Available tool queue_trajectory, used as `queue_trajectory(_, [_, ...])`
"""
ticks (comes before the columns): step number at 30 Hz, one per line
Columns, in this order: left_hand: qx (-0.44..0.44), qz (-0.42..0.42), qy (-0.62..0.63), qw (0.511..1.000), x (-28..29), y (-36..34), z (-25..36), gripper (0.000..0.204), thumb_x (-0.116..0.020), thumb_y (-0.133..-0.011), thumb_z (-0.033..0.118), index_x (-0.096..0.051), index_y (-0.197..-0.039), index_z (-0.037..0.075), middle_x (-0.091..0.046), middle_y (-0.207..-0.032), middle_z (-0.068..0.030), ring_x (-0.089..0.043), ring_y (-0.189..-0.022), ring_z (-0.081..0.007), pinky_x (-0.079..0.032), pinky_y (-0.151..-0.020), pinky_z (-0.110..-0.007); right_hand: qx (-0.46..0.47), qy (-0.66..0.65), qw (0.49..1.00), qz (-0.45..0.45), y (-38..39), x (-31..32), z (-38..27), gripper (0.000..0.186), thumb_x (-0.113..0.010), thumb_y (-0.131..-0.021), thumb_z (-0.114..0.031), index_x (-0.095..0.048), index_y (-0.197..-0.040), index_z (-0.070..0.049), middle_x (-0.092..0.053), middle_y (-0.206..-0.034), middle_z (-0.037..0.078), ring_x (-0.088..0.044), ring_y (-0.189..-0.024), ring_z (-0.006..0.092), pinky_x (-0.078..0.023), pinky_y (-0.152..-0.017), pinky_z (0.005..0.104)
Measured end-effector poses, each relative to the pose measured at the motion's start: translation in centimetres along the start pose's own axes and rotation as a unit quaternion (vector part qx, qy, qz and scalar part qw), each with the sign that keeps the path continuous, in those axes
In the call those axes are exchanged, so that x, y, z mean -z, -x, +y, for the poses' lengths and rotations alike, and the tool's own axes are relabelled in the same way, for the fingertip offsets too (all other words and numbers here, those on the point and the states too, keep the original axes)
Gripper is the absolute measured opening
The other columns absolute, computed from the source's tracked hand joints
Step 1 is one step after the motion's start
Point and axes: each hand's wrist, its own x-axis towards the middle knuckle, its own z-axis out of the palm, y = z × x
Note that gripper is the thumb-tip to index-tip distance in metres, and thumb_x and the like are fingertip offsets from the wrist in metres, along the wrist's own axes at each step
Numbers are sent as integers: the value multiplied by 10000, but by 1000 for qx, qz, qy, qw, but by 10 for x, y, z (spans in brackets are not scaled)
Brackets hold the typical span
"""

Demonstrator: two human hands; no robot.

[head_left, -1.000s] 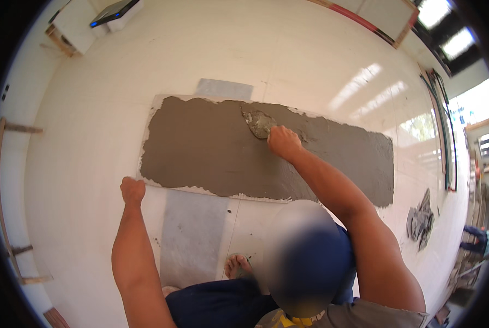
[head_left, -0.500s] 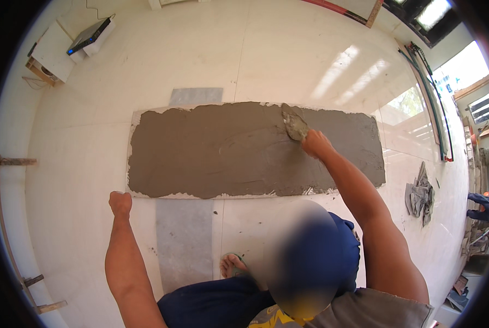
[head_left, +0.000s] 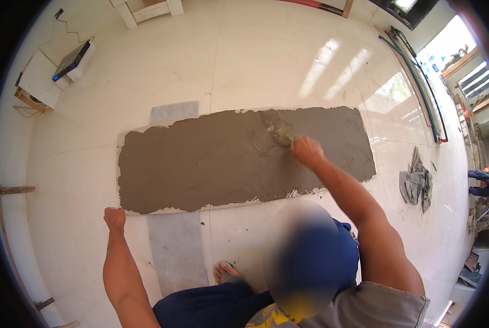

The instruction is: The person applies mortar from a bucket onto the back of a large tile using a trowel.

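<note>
A long rectangular slab, most likely a large tile, lies on the floor with grey-brown wet mortar spread over nearly all of its face. Only a pale rim shows along its edges. My right hand is closed round the handle of a mortar-caked trowel, whose blade rests on the mortar right of the middle. Ridges and smears surround the blade. At the slab's near left corner my left hand is closed, fingers curled at the edge; its grip there is partly hidden.
Under the slab runs a grey strip on the pale floor. A crumpled grey cloth lies at right, with long rails beyond it. A white box-like unit stands far left. My foot is near the slab.
The view has turned slightly, so the slab appears tilted. My right hand has drawn the trowel a little left and nearer across the mortar. My left hand stays at the corner.
</note>
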Motion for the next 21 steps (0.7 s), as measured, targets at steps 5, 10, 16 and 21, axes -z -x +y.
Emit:
queue_trajectory(5, [8,-1,-23,1000,8,-4,-9,291,-644,-789,71,-673,-1009,-117,-726,-1067,-322,-716,-1039,-459,-566,-918,-489,-90,-33,995,14,-35,10,61,395,-559,-997,-327,-690,-1103,30,-726,-1051,305,-723,-996,458,-590,-860,522])
queue_trajectory(10, [-10,-15,-30,999,-13,-11,-13,284,-652,-782,76,-672,-986,-121,-726,-1039,-326,-718,-1024,-464,-568,-902,-502,-115,-160,980,-1,-26,-16,63,493,-595,-965,-325,-652,-1085,150,-709,-1044,364,-729,-973,478,-600,-849,518])
queue_trajectory(16, [-42,7,-1,999,-17,-13,-13,223,-679,-739,105,-652,-791,-110,-723,-849,-292,-732,-815,-404,-561,-747,-510,-10,-234,965,-120,1,-19,-70,494,-590,-963,-305,-655,-972,185,-711,-846,353,-754,-781,439,-622,-759,486])
queue_trajectory(21, [-6,-18,8,1000,0,-12,10,345,-669,-761,126,-667,-1002,-121,-713,-1069,-342,-715,-1039,-457,-559,-908,-505,69,-217,949,-220,34,-13,-162,418,-551,-986,-259,-656,-1012,145,-730,-819,288,-746,-634,375,-632,-681,453])
